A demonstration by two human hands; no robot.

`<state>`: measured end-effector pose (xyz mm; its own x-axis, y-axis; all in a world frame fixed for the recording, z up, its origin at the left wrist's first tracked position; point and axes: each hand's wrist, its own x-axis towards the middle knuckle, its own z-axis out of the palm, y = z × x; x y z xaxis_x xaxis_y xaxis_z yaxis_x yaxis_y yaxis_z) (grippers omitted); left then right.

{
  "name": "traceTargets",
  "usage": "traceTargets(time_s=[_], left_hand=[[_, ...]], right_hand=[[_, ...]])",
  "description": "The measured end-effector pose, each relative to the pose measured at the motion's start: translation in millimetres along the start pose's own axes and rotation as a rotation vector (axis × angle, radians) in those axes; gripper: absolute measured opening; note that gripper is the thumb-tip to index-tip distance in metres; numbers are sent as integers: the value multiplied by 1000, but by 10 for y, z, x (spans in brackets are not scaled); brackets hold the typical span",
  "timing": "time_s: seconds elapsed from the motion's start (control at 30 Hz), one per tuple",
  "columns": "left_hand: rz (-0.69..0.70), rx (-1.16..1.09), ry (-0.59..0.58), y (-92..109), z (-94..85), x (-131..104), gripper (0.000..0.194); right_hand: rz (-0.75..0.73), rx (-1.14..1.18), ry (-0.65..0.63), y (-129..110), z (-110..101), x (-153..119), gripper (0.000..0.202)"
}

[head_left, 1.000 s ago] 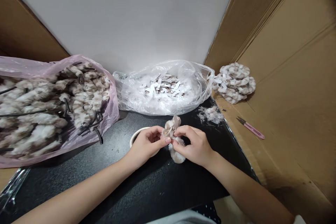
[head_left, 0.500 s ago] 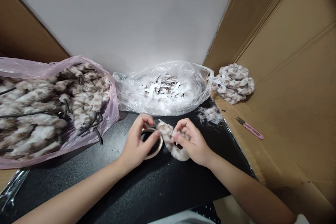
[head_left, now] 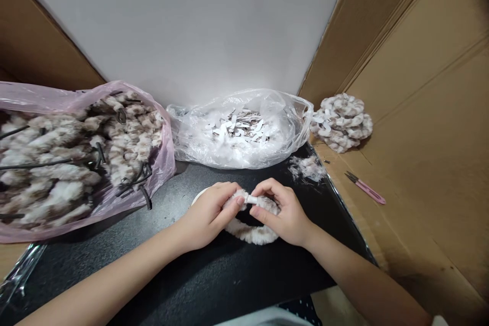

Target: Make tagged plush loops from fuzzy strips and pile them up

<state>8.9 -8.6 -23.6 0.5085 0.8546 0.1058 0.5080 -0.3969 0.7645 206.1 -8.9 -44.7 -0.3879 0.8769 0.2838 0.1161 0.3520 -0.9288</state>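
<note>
A: Head view, only one here. Gripping what?

B: Pinching a fluffy loop with left hand, thumb against fingers, right beside the join. Pinching at a small white band with right hand, thumb and forefinger nearly together; can't tell how firmly.

A: Located where?

B: Between both hands, over black table, with lower curve toward the body. Can't tell if resting on it.

A: In which step?

B: Judging by pose, fastening the join, working the white band around it. Can't tell if fully wrapped.

A: Calling for what next?

B: Probably a steady left pinch and a rolling press from right fingertips, with fur out of the way. Could get trapped otherwise.

A: Anything to log nearby?

B: Just behind left hand, a pale ring, mostly hidden. Farther back, clear bag of white strips. Off right, pink-handled snips.
</note>
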Motion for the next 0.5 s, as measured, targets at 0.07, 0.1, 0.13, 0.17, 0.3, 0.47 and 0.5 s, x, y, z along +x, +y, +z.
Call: traceTargets(time_s=[0.07, 0.1, 0.13, 0.17, 0.3, 0.47, 0.5], left_hand=[[12, 11, -18, 18, 11, -6, 33], [16, 13, -29, 25, 15, -9, 32], [14, 9, -41, 31, 17, -10, 32], [6, -4, -53, 37, 17, -11, 31], [-50, -134, -108, 45, 4, -12, 30], [-96, -235, -147, 24, -9, -8, 31], [-89, -232, -151, 17, -8, -6, 32]], right_hand=[[-74, -114, 30, -13, 4, 2, 15], [-92, -144, 40, -16, 7, 6, 13], [-110, -165, 46, -19, 9, 12, 11], [-131, -181, 48, -21, 9, 18, 9], [-210, -184, -4, -26, 2, 38, 9], [-229, -162, -71, -36, -3, 43, 14], [-233, -165, -79, -37, -1, 43, 14]])
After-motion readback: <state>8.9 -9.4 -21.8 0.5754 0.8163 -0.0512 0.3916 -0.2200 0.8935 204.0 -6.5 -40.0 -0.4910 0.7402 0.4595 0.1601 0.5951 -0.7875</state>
